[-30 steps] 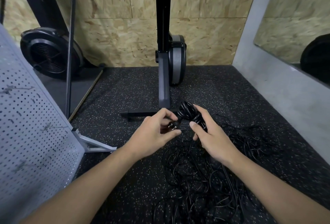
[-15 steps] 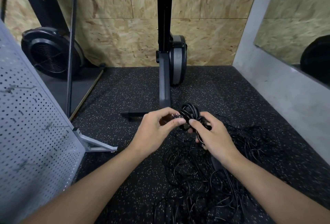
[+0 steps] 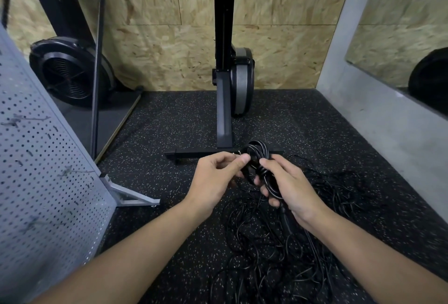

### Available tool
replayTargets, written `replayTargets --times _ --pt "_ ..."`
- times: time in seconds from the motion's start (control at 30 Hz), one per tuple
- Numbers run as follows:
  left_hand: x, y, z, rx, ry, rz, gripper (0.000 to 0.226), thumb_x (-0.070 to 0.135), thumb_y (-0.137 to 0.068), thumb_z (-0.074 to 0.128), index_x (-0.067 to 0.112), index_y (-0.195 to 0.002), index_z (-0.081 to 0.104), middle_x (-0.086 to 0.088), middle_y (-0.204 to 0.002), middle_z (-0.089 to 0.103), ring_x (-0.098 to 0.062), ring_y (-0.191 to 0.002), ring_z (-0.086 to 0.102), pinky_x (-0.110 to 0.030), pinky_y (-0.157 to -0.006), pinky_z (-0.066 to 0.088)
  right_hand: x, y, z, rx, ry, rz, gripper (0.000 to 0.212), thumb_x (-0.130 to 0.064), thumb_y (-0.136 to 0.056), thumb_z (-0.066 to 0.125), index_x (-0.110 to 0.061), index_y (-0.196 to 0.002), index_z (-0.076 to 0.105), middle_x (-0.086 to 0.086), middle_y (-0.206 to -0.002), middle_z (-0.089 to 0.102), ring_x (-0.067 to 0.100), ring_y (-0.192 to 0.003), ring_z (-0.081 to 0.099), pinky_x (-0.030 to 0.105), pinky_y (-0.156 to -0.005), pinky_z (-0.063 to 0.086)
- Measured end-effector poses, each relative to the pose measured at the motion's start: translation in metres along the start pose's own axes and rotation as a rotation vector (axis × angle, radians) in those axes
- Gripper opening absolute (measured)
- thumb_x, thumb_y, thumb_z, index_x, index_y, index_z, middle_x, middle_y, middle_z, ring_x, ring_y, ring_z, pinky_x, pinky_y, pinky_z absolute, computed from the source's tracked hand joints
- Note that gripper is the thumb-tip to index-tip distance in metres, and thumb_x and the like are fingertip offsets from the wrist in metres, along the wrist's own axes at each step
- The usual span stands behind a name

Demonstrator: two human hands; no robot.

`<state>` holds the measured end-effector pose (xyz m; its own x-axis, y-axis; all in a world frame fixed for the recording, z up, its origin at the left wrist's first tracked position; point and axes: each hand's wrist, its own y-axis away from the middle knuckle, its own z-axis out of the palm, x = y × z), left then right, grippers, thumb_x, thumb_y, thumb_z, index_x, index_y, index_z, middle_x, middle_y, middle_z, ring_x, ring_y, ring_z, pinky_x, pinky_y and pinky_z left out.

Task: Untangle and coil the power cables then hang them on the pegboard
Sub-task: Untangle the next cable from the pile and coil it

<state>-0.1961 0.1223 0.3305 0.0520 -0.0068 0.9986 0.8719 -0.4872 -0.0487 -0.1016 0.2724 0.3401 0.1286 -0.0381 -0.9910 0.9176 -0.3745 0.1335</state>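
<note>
Head view, looking down at a black rubber floor with pale specks (image 3: 169,134).

Right hand (image 3: 291,187): fingers curled round a small coiled bundle of thin black power cable (image 3: 257,156), held above the floor. The loops stand up out of the top of the grip. A thicker black piece (image 3: 285,217) hangs out of the bottom of the fist; what kind of piece it is cannot be told.

Left hand (image 3: 215,180): thumb and forefinger pinched on the cable where it meets the bundle, the other fingers loosely curled. The two hands are just beside each other, nearly touching. Something small glints at the pinch; too small to identify.

Large loose tangle of thin black cables (image 3: 278,255) lies on the floor beneath and to the right of the hands, strands running up toward the right fist.

Grey perforated metal pegboard (image 3: 36,182) stands tilted at the left edge on a grey triangular metal foot (image 3: 131,194), with a few small hooks on its face. No cable hangs on it.

Black upright exercise-machine frame (image 3: 224,110) stands beyond the hands, its crossbar on the floor just behind the bundle. Chipboard wall (image 3: 157,61) behind.
</note>
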Motion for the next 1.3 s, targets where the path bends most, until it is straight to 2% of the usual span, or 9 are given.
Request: replayTargets --times 0.13,0.3,0.37,0.6,0.7,0.8,0.9,1.1,1.3 --pt "0.003 -0.001 0.004 0.11 0.066 0.008 0.04 0.029 -0.083 0.086 -0.001 -0.098 0.064 -0.011 -0.071 0.067 -0.014 -0.062 0.065 -0.027 -0.062 0.052 -0.001 0.001 0.003 -0.029 0.002 0.013 0.02 -0.034 -0.106 0.056 -0.02 -0.112 0.069 0.007 -0.077 0.069 0.015 -0.058 0.053 0.026 -0.043 0.034" --pt "0.003 0.002 0.002 0.12 -0.126 0.134 0.032 0.034 -0.084 0.086 0.011 -0.087 0.065 -0.005 -0.077 0.077 -0.021 -0.068 0.072 -0.035 -0.07 0.06 -0.002 0.001 -0.005 -0.057 0.184 -0.031 0.019 -0.043 -0.102 0.06 -0.042 -0.122 0.061 0.008 -0.082 0.078 0.014 -0.056 0.056 0.027 -0.046 0.038" --pt "0.005 0.002 0.003 0.105 -0.176 0.165 0.025 0.031 -0.09 0.082 0.013 -0.088 0.064 0.0 -0.079 0.076 -0.019 -0.076 0.073 -0.03 -0.073 0.059 -0.003 0.001 -0.008 -0.03 0.237 -0.063 0.023 -0.046 -0.099 0.066 -0.045 -0.122 0.062 0.006 -0.086 0.079 0.008 -0.053 0.06 0.026 -0.046 0.042" --pt "0.007 0.003 0.003 -0.079 -0.264 0.229 0.005 0.024 -0.103 0.065 0.02 -0.102 0.062 0.004 -0.095 0.078 -0.011 -0.093 0.073 -0.029 -0.086 0.058 0.002 0.0 -0.015 0.069 0.461 -0.136 0.022 -0.054 -0.096 0.065 -0.042 -0.114 0.063 0.001 -0.077 0.073 0.01 -0.054 0.063 0.032 -0.05 0.052" --pt "0.013 0.004 0.003 -0.112 -0.273 0.264 0.004 0.022 -0.103 0.066 0.02 -0.103 0.062 0.003 -0.092 0.077 -0.011 -0.088 0.073 -0.029 -0.083 0.057 0.002 0.0 -0.018 0.105 0.534 -0.18 0.023 -0.057 -0.097 0.061 -0.04 -0.111 0.06 -0.003 -0.07 0.067 0.012 -0.053 0.058 0.033 -0.057 0.047" --pt "0.016 0.006 0.003 -0.134 -0.318 0.273 0.005 0.024 -0.102 0.067 0.024 -0.102 0.062 0.003 -0.088 0.077 -0.015 -0.083 0.074 -0.039 -0.082 0.059 0.001 0.002 -0.015 0.119 0.49 -0.17 0.018 -0.053 -0.1 0.057 -0.037 -0.106 0.06 0.005 -0.071 0.069 0.017 -0.052 0.056 0.029 -0.053 0.044" --pt "0.016 0.005 0.004 -0.116 -0.329 0.253 0.008 0.03 -0.101 0.069 0.028 -0.103 0.062 0.005 -0.088 0.077 -0.015 -0.083 0.074 -0.042 -0.082 0.06 0.001 0.002 -0.01 0.136 0.414 -0.181 0.012 -0.05 -0.102 0.057 -0.039 -0.107 0.06 0.008 -0.081 0.074 0.012 -0.056 0.064 0.027 -0.053 0.05" --pt "0.022 -0.002 -0.001 -0.087 -0.287 0.048 0.032 0.037 -0.093 0.078 0.029 -0.112 0.054 -0.007 -0.084 0.075 -0.006 -0.052 0.055 -0.027 -0.058 0.047 0.004 0.004 -0.008 0.126 0.5 -0.248 0.015 -0.047 -0.103 0.056 -0.044 -0.117 0.056 -0.003 -0.082 0.074 0.009 -0.068 0.073 0.031 -0.056 0.049" --pt "0.032 -0.007 -0.016 -0.218 -0.253 -0.123 0.043 0.038 -0.088 0.082 0.027 -0.124 0.061 -0.006 -0.083 0.077 -0.011 -0.064 0.062 -0.024 -0.053 0.047 -0.002 0.005 -0.011 -0.047 0.531 -0.253 0.018 -0.041 -0.105 0.054 -0.051 -0.12 0.053 -0.009 -0.099 0.074 0.01 -0.078 0.073 0.035 -0.063 0.056"
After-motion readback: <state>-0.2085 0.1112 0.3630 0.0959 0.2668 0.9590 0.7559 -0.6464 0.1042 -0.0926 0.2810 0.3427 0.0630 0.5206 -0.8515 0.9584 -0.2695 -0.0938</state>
